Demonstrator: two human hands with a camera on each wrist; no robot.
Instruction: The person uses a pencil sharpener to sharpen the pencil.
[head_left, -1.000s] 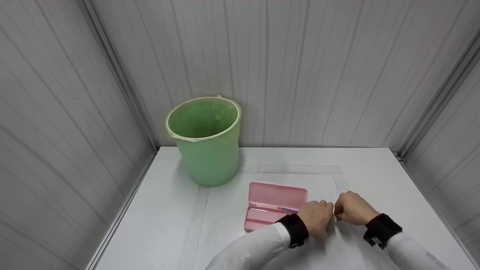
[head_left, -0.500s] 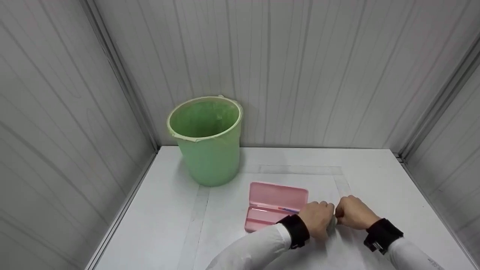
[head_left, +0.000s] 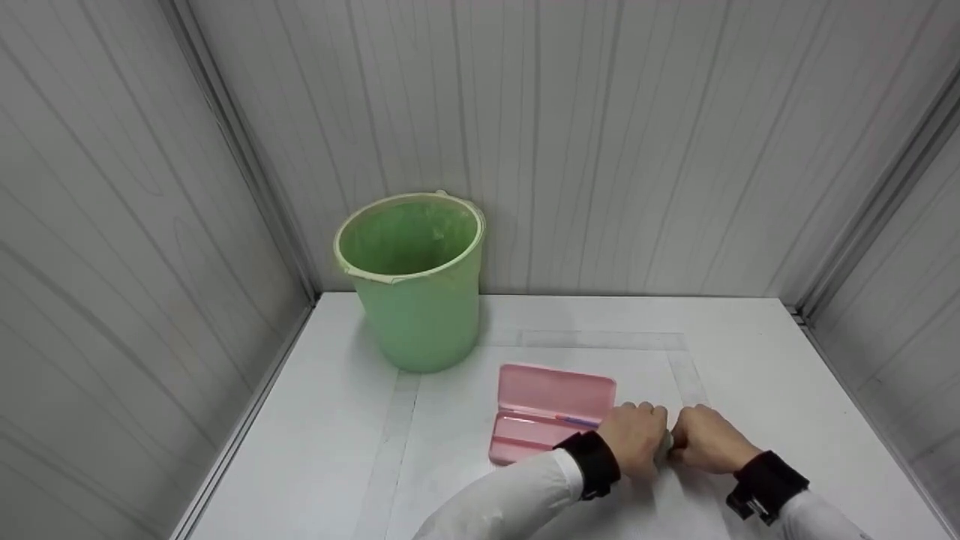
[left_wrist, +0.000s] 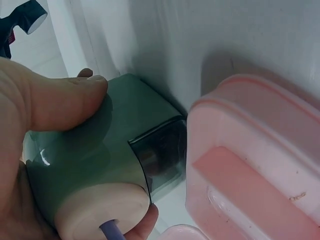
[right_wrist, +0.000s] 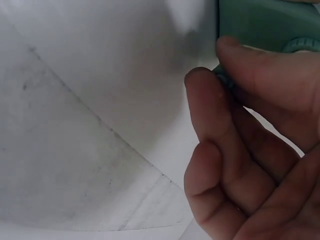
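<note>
My left hand (head_left: 634, 439) grips a green crank pencil sharpener (left_wrist: 100, 145), its thumb across the body. A purple pencil (left_wrist: 112, 230) sticks into the sharpener's round pale front, and a dark see-through shavings drawer (left_wrist: 162, 155) shows on one side. Close beside it, my right hand (head_left: 709, 439) pinches the small crank handle (right_wrist: 223, 79) between thumb and forefinger, its other fingers curled. Most of the sharpener is hidden by the hands in the head view. An open pink pencil case (head_left: 555, 390) lies just left of my left hand, with a thin red-and-blue stick (head_left: 577, 421) in it.
A tall green bucket (head_left: 424, 322) stands at the back left of the white table (head_left: 322, 450). Clear tape strips (head_left: 600, 340) run along the tabletop. Grey panel walls (head_left: 570, 150) close in the back and both sides.
My right hand has moved a little down toward me beside the sharpener, still pinching the crank handle. The left hand holds its place; case and bucket stay put.
</note>
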